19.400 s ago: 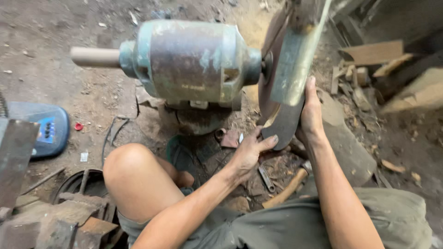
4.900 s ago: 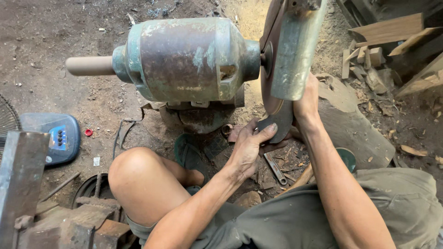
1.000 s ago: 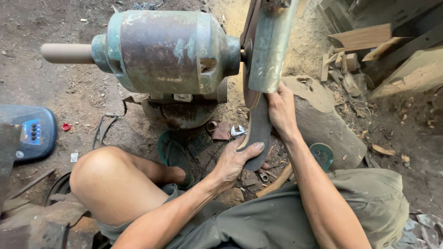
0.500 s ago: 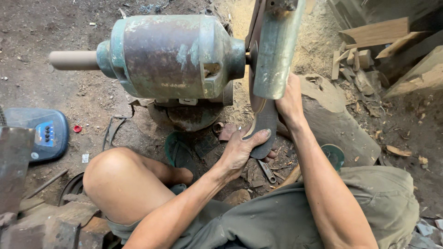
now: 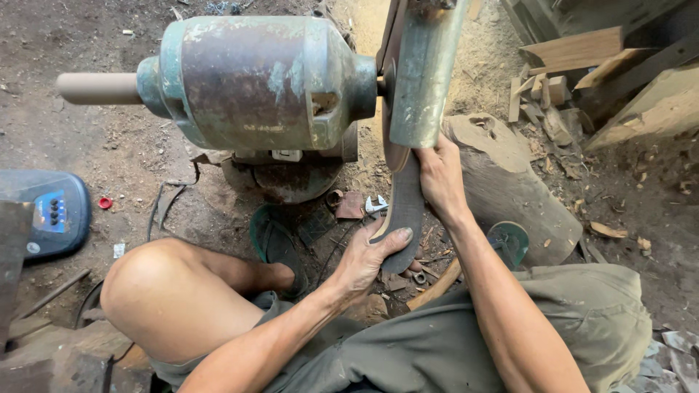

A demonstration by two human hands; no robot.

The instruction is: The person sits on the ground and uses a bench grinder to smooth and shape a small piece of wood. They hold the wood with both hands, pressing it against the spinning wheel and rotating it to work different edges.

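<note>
Dirt floor below; my left hand and right hand grip a dark blade against the grinder wheel.

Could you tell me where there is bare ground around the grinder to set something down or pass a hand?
Bare dirt lies left of the grinder motor, between its shaft and the blue device. Another patch sits behind the log, toward the wood scraps. It is crowded under the blade, where both hands work among the sandal and small hardware.
</note>
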